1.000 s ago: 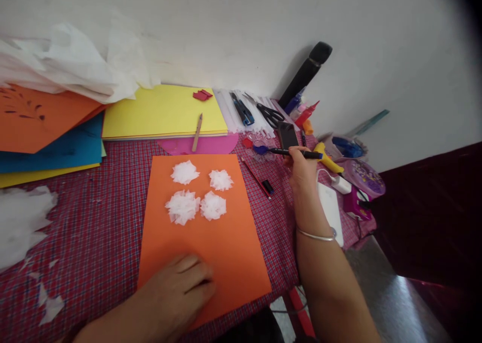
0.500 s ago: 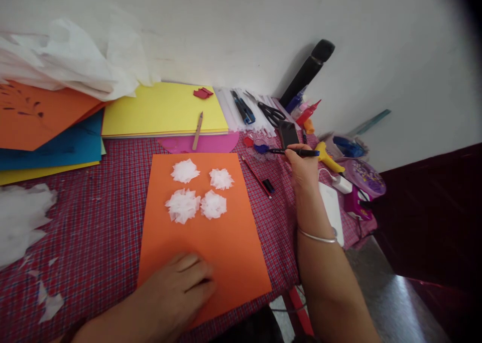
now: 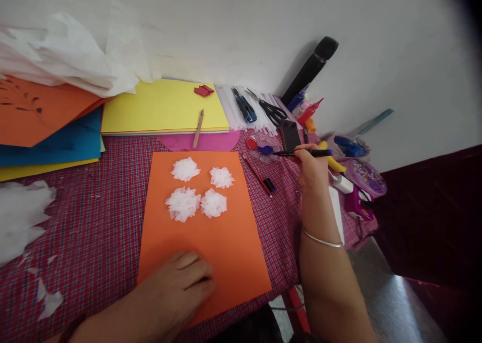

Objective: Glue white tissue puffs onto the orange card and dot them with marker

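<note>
My right hand [image 3: 313, 166] is closed around a slim black marker pen [image 3: 320, 152] with a blue end, held almost level. Its tip points left, at the blue spot of a small clear palette [image 3: 276, 141] that also carries a red spot; whether the tip touches it I cannot tell. My left hand [image 3: 184, 280] rests on the lower part of an orange sheet [image 3: 237, 247], its fingers loosely bent and holding nothing visible. Several ruffled white paper flowers [image 3: 183, 204] lie on the sheet's upper half.
Right of the sheet lie a red pencil [image 3: 257, 176] and a small black piece [image 3: 269, 185]. Behind are scissors [image 3: 271, 111], a blue cutter [image 3: 244, 105], a phone [image 3: 289, 134] and yellow paper [image 3: 161, 107]. White tissue scraps [image 3: 48, 300] lie at left.
My right hand has shifted slightly right with the marker pen, its tip now nearer the palette's right side. My left hand stays on the orange sheet.
</note>
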Available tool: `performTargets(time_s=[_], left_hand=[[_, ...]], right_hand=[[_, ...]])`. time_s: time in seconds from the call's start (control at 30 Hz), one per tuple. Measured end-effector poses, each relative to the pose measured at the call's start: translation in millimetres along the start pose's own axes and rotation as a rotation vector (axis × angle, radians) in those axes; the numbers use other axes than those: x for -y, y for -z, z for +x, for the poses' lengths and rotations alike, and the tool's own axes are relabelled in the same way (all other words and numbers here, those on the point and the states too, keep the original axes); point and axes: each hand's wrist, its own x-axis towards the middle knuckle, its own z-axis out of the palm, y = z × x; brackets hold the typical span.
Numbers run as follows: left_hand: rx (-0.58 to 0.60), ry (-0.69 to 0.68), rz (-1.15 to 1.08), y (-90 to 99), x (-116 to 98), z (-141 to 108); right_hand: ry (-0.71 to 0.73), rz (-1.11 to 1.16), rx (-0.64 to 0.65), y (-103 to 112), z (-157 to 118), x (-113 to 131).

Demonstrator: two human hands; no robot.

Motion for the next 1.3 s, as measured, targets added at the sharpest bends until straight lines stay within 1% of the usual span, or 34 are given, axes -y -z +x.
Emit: performTargets(time_s=[0.1, 0.17, 0.23, 0.3, 0.37, 0.53, 0.6, 0.67, 0.73, 0.83, 1.0, 1.1, 1.17, 1.23, 1.3], left_hand=[[-0.007, 0.009, -0.002, -2.0, 1.3, 0.7], [-0.047, -0.017, -0.017, -5.5, 3.5, 0.4], [-0.065, -0.025, -0.025, -8.1, 4.9, -0.1], [-0.039, -0.002, -0.02, -7.8, 4.4, -0.4], [0.0, 0.027, -0.016, -5.0, 2.5, -0.6], [0.019, 0.034, -0.035, -1.2, 0.8, -1.3], [0.02, 0.036, -0.03, -2.1, 1.1, -1.2], [0.02, 0.047, 0.0, -2.7, 0.2, -0.2], [0.035, 0.045, 0.048, -1.8, -1.8, 1.4], [0.067, 0.008, 0.109, 2.4, -5.0, 4.6], [0.084, 0.021, 0.11, 11.7, -7.9, 8.7], [0.097, -0.002, 0.108, 14.7, -8.0, 9.5], [0.109, -0.01, 0.117, 15.4, -7.4, 9.3], [0.117, -0.002, 0.124, 15.1, -6.8, 8.8], [0.119, 0.004, 0.132, 14.3, -6.5, 8.2]], right_hand=[[-0.017, 0.063, -0.004, 2.0, 0.6, 3.4], [-0.076, 0.158, -0.002, 1.1, -0.7, 6.0], [-0.165, 0.255, 0.008, -1.1, -2.7, 8.5], [-0.249, 0.319, 0.021, -3.9, -4.8, 10.6], [-0.298, 0.347, 0.036, -6.9, -7.1, 12.7], [-0.351, 0.381, 0.057, -13.4, -13.9, 18.9], [-0.392, 0.401, 0.057, -14.3, -16.5, 21.8], [-0.434, 0.427, 0.085, -14.4, -19.4, 24.6], [-0.443, 0.45, 0.16, -14.8, -23.7, 27.1], [-0.416, 0.451, 0.319, -20.1, -35.4, 30.4], [-0.403, 0.353, 0.554, -38.1, -68.7, 37.3], [-0.416, 0.304, 0.682, -44.8, -84.3, 38.6], [-0.421, 0.279, 0.748, -47.6, -90.2, 36.7], [-0.406, 0.257, 0.783, -50.0, -95.1, 33.0], [-0.321, 0.225, 0.786, -52.0, -101.3, 28.8]])
